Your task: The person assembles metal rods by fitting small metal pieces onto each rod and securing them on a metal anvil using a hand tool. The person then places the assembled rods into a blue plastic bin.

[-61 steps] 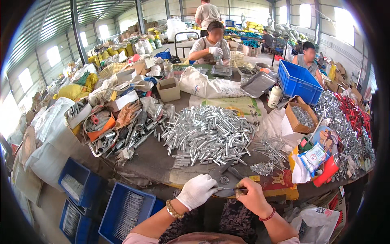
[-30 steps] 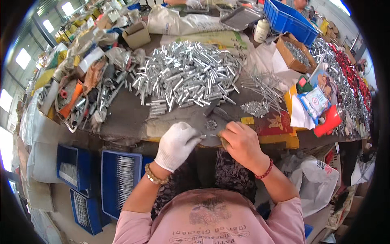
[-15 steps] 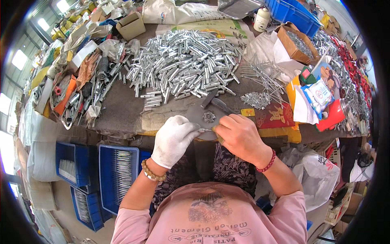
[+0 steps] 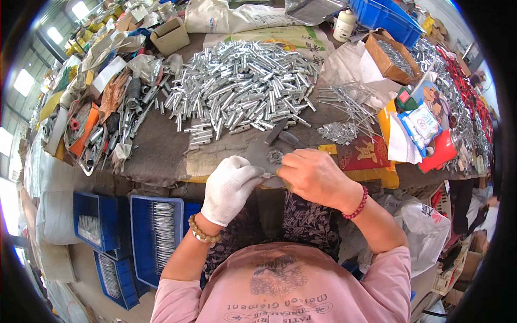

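Guiding from afar at the table's front edge (image 4: 153,159), I'd steady the small metal piece (image 4: 267,175), pinched in the gloved left hand (image 4: 229,187), lined up with the bare right hand (image 4: 318,176), whose closed fingertips hide whether they grip anything.

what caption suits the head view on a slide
Gloved left hand pinches a small metal part beside the bare right hand, before a heap of tubes.

pink shirt (image 4: 280,288), white sack (image 4: 234,19), plastic bag (image 4: 417,234), red paper (image 4: 366,153): all visibly lettered.
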The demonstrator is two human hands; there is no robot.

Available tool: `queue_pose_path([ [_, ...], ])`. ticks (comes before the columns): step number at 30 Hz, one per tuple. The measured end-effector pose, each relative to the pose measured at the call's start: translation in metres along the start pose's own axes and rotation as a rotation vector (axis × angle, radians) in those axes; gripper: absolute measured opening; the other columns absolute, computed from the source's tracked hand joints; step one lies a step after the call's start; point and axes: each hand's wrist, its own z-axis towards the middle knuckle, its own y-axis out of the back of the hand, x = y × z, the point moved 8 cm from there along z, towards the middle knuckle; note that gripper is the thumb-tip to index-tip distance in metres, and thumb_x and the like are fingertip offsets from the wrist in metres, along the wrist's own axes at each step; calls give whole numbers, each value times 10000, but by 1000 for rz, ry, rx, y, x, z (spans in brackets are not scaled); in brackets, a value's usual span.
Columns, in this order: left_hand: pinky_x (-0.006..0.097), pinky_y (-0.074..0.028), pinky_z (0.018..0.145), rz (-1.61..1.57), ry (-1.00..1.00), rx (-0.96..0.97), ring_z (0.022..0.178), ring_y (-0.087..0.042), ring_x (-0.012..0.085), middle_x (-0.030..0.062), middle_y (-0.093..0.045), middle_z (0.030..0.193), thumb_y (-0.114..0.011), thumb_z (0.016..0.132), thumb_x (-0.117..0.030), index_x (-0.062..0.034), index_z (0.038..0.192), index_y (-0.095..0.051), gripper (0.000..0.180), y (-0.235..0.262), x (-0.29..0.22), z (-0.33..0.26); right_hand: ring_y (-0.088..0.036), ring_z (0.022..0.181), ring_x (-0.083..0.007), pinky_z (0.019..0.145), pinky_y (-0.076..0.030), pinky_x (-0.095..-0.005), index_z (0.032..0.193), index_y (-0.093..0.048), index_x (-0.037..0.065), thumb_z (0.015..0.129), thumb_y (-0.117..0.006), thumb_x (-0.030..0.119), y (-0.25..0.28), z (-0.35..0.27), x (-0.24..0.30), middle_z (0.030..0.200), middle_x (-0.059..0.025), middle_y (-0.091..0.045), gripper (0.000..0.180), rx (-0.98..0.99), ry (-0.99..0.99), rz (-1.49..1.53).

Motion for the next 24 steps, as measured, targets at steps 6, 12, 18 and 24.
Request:
queue_pose_path([
  [6, 405, -554, 786, -32, -21, 27, 899, -676, 309, 83, -665, 919, -849, 822, -103, -111, 960, -789, 151, -1, 2, 2, -657, 871, -243, 774, -551, -393, 813, -638, 99, 850, -650, 134, -5, 2, 12, 885, -46, -576, 52, -68, 5, -60],
  [12, 395, -543, 786, -51, 28, 48, 890, -669, 306, 103, -664, 922, -840, 804, -29, -49, 983, -800, 185, -1, -1, 3, -672, 867, -312, 731, -555, -446, 971, -707, 90, 837, -726, 60, 31, -41, -32, 894, -84, -610, 138, -381, -338, -76],
  [18, 418, -547, 776, -51, -48, 28, 879, -677, 321, 117, -678, 906, -841, 849, -93, -67, 934, -797, 99, -8, -14, 16, -689, 868, -363, 726, -555, -472, 943, -712, 54, 797, -740, 21, 45, -99, -92, 919, -140, -641, 152, -305, -673, -260],
  [24, 423, -504, 845, -64, 24, -12, 928, -612, 349, 158, -599, 936, -826, 761, 51, 13, 914, -696, 205, -3, 9, -8, -670, 894, -315, 752, -566, -437, 809, -664, 69, 837, -670, 118, 8, -51, -92, 909, -108, -613, 57, -310, -399, -332],
])
